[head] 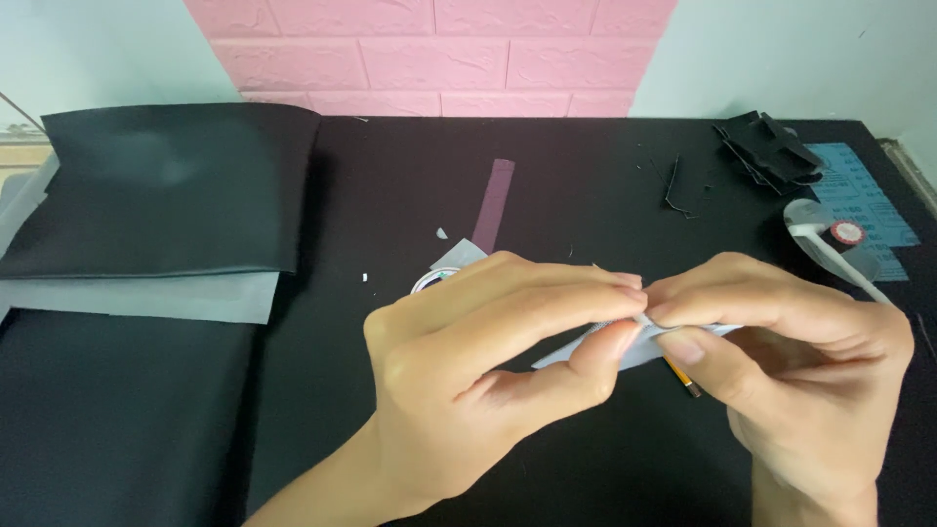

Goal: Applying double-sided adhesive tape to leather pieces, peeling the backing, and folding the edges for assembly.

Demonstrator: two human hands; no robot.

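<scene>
Both hands pinch one thin, pale grey strip (586,349) — left hand (488,361) and right hand (781,361) fingertips pressed together; glossy black sheets (166,185) lie at ten o'clock.

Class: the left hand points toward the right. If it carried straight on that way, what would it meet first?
The left hand already meets the right hand at the fingertips, both pinching a small pale strip. So the right hand's fingers block it first.

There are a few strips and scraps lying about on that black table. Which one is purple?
The long narrow strip lying straight just beyond the hands, pointing toward the pink wall. The strip pinched between both hands is pale grey-white, and the scraps at far right are black.
</scene>
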